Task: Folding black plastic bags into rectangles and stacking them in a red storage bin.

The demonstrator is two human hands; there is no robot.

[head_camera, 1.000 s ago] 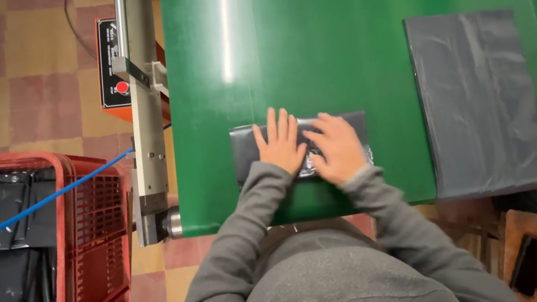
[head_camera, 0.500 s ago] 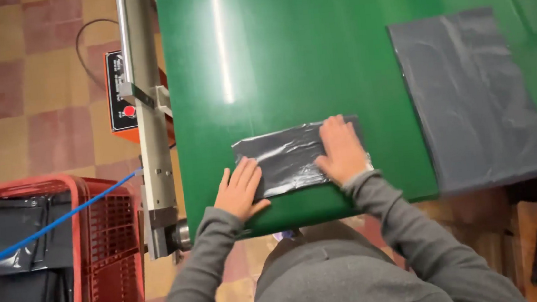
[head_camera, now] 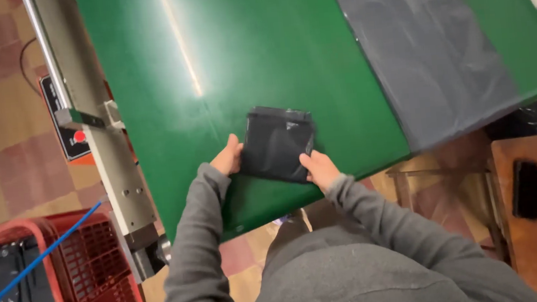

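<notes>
Folded dark plastic bag (head_camera: 276,144) lies near the 6 o'clock edge of the green counter (head_camera: 222,64), already a compact square. At 2 o'clock, a flat grey bag (head_camera: 428,46) remains unfolded. Left hand (head_camera: 229,159) and right hand (head_camera: 319,168) pinch the folded bag's sides.

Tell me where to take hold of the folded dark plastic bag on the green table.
Probably best: grip the folded dark plastic bag by its two side edges, coming from the near table edge, as the left hand and right hand do. It lies flat and limp, so one-sided grips would likely unfold it.
</notes>
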